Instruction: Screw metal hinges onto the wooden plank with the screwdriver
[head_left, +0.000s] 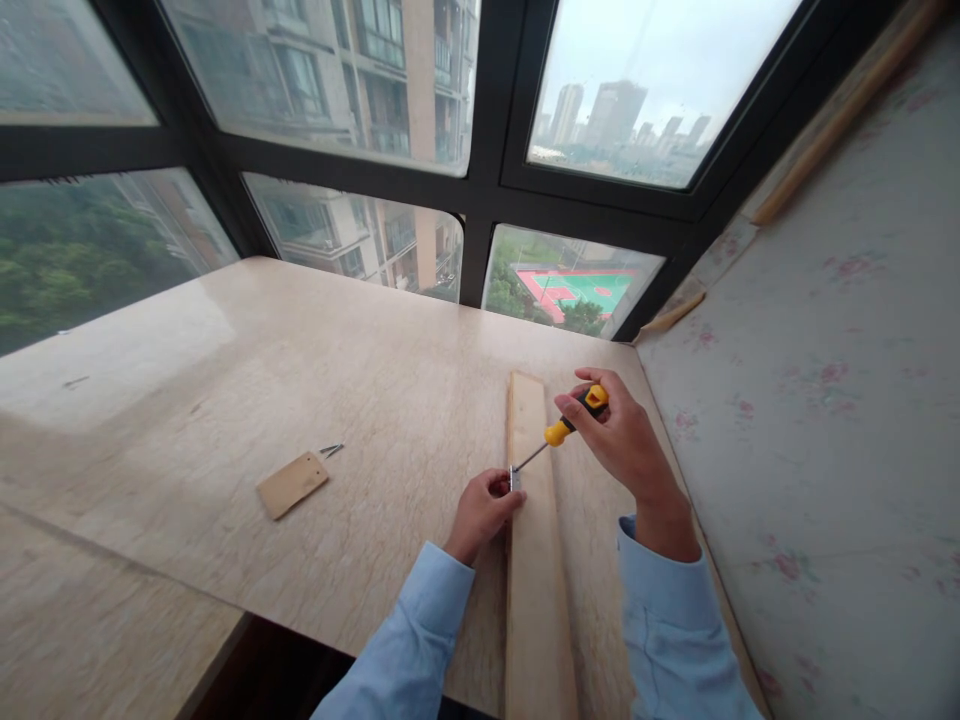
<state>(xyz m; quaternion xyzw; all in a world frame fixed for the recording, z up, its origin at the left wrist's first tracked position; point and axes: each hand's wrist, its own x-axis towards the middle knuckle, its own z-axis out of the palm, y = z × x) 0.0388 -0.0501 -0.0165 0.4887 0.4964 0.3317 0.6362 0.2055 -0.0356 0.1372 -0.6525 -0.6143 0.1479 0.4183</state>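
Note:
My right hand is closed around the yellow and black handle of a screwdriver. The shaft slants down to the left, its tip at a small silver metal bracket by the left edge of a long wooden board. With thumb and fingers, my left hand pinches that bracket against the board's edge. Whether a screw sits under the tip is too small to tell. Left of my hands lie a small thin wooden piece with small holes and a few screws or nails.
The board rests on a beige marble-patterned surface. Dark-framed windows stand behind it, and a floral-papered wall rises at the right. At the lower left is a dark opening below the surface's edge. Another thin metal piece lies far left.

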